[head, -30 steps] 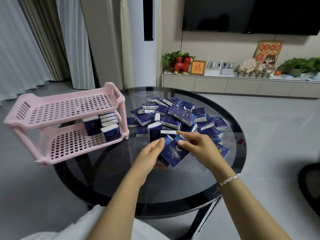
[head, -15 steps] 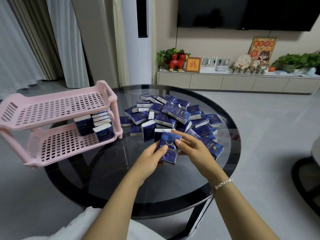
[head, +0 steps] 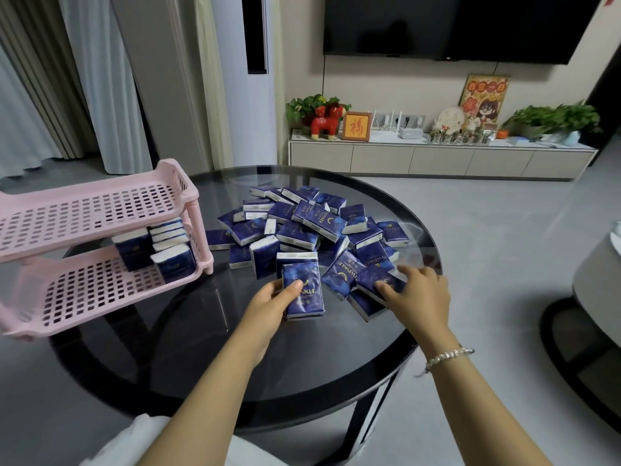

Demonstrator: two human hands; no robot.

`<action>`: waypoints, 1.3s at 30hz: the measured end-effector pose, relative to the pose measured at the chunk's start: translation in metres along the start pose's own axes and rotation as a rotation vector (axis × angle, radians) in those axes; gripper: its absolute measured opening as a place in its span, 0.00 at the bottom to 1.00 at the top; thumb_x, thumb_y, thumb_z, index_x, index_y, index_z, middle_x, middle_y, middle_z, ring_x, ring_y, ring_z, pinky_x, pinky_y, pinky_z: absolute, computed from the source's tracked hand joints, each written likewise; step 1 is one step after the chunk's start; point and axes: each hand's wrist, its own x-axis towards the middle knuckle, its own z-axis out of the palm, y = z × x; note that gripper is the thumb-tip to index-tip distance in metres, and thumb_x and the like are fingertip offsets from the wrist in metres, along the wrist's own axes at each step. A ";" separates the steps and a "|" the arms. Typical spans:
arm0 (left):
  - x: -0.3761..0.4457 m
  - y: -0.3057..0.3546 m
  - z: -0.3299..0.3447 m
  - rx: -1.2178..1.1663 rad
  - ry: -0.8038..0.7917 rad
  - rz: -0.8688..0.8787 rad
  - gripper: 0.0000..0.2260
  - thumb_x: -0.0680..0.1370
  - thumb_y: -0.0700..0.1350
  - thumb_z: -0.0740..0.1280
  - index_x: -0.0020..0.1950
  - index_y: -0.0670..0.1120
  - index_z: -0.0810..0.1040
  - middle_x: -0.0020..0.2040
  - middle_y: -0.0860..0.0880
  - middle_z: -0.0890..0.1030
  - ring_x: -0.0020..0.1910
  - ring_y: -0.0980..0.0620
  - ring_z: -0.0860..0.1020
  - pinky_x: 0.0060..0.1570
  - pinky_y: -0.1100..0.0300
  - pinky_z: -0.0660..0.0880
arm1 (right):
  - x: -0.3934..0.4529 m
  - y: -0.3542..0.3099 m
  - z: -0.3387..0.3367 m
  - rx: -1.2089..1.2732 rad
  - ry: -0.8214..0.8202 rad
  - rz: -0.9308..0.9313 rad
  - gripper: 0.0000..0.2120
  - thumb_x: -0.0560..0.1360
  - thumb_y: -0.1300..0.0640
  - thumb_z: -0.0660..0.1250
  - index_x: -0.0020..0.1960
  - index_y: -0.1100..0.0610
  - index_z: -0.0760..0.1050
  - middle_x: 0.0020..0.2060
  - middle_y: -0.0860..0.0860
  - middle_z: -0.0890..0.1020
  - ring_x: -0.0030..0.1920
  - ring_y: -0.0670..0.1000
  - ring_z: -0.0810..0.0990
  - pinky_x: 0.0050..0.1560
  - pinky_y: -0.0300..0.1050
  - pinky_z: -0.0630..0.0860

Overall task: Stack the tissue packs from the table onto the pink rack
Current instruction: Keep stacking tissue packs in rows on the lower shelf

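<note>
Round glass table (head: 188, 334): left hand (head: 268, 306) gripping tissue pack (head: 303, 290), right hand (head: 418, 290) pinching another pack (head: 381, 280).

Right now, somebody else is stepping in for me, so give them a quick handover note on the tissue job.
Left hand grips one upright tissue pack near the table's front.
Right hand rests on a pack at the pile's near edge; not clearly gripping.
Pink rack: a few packs on the lower shelf's right end, top shelf bare.
Left: the held pack, then most of the pile.
</note>
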 end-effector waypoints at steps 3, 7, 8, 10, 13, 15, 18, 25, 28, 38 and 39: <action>-0.001 0.000 0.002 0.011 -0.009 0.000 0.15 0.77 0.47 0.67 0.62 0.44 0.76 0.55 0.46 0.83 0.52 0.50 0.82 0.60 0.51 0.75 | 0.001 0.007 0.005 0.038 -0.075 -0.011 0.22 0.71 0.38 0.65 0.59 0.51 0.76 0.55 0.55 0.80 0.55 0.60 0.76 0.53 0.50 0.73; -0.002 -0.001 0.000 0.056 -0.002 0.024 0.15 0.76 0.49 0.68 0.62 0.46 0.76 0.56 0.47 0.83 0.54 0.50 0.81 0.63 0.47 0.73 | -0.007 0.008 0.008 0.219 -0.004 -0.052 0.19 0.69 0.43 0.71 0.57 0.50 0.75 0.48 0.50 0.81 0.48 0.56 0.79 0.45 0.48 0.76; -0.003 -0.001 0.000 0.074 -0.003 0.030 0.16 0.76 0.50 0.68 0.62 0.47 0.76 0.56 0.48 0.82 0.55 0.50 0.81 0.64 0.47 0.73 | -0.010 0.007 0.007 0.305 0.027 -0.066 0.17 0.69 0.46 0.72 0.55 0.50 0.76 0.44 0.49 0.80 0.45 0.53 0.79 0.42 0.45 0.75; -0.004 0.000 0.000 0.104 -0.001 0.058 0.16 0.77 0.50 0.67 0.63 0.49 0.75 0.58 0.49 0.82 0.55 0.52 0.81 0.62 0.52 0.73 | -0.016 0.004 0.005 0.515 0.050 -0.059 0.12 0.70 0.51 0.73 0.52 0.51 0.78 0.34 0.46 0.76 0.35 0.47 0.75 0.34 0.35 0.70; -0.010 0.005 0.000 0.158 0.018 0.115 0.23 0.78 0.50 0.64 0.73 0.53 0.66 0.63 0.55 0.77 0.56 0.59 0.77 0.57 0.63 0.69 | -0.025 -0.001 0.004 0.820 -0.021 -0.029 0.08 0.72 0.52 0.72 0.50 0.48 0.79 0.39 0.52 0.81 0.39 0.49 0.79 0.36 0.34 0.75; -0.016 0.010 0.000 0.199 0.012 0.137 0.25 0.80 0.50 0.62 0.75 0.57 0.59 0.60 0.60 0.75 0.54 0.64 0.74 0.57 0.64 0.65 | -0.031 -0.010 -0.001 0.957 -0.097 -0.057 0.06 0.74 0.55 0.69 0.50 0.47 0.78 0.44 0.52 0.83 0.45 0.48 0.82 0.38 0.37 0.78; -0.025 0.015 -0.001 0.262 -0.029 0.127 0.23 0.81 0.51 0.59 0.75 0.59 0.57 0.67 0.60 0.70 0.60 0.63 0.68 0.59 0.65 0.60 | -0.033 -0.022 -0.006 0.945 -0.214 -0.163 0.09 0.76 0.56 0.66 0.56 0.49 0.76 0.45 0.44 0.80 0.47 0.44 0.79 0.38 0.31 0.77; -0.025 0.012 -0.004 0.328 -0.110 0.085 0.18 0.81 0.57 0.54 0.71 0.67 0.62 0.74 0.57 0.65 0.72 0.57 0.64 0.66 0.62 0.58 | -0.030 -0.046 -0.005 0.798 -0.334 -0.323 0.09 0.74 0.54 0.68 0.54 0.49 0.79 0.43 0.46 0.83 0.42 0.38 0.80 0.41 0.29 0.74; -0.023 0.012 -0.004 0.277 -0.126 0.029 0.12 0.79 0.62 0.52 0.60 0.75 0.65 0.72 0.56 0.68 0.70 0.55 0.67 0.73 0.53 0.60 | -0.025 -0.050 -0.002 0.621 -0.289 -0.399 0.10 0.73 0.51 0.69 0.55 0.47 0.80 0.33 0.44 0.78 0.33 0.41 0.73 0.35 0.30 0.68; -0.022 0.008 -0.004 0.219 -0.147 0.009 0.29 0.75 0.58 0.65 0.75 0.61 0.59 0.70 0.58 0.69 0.67 0.58 0.70 0.71 0.55 0.62 | -0.027 -0.066 0.017 0.655 -0.206 -0.429 0.11 0.74 0.50 0.68 0.55 0.50 0.82 0.37 0.46 0.78 0.37 0.41 0.75 0.39 0.34 0.69; -0.021 0.008 -0.004 0.206 -0.119 0.007 0.29 0.76 0.56 0.65 0.75 0.60 0.59 0.70 0.57 0.69 0.67 0.57 0.70 0.71 0.55 0.62 | -0.027 -0.064 0.019 0.688 -0.176 -0.371 0.10 0.75 0.50 0.67 0.52 0.52 0.83 0.37 0.49 0.81 0.36 0.44 0.76 0.39 0.38 0.71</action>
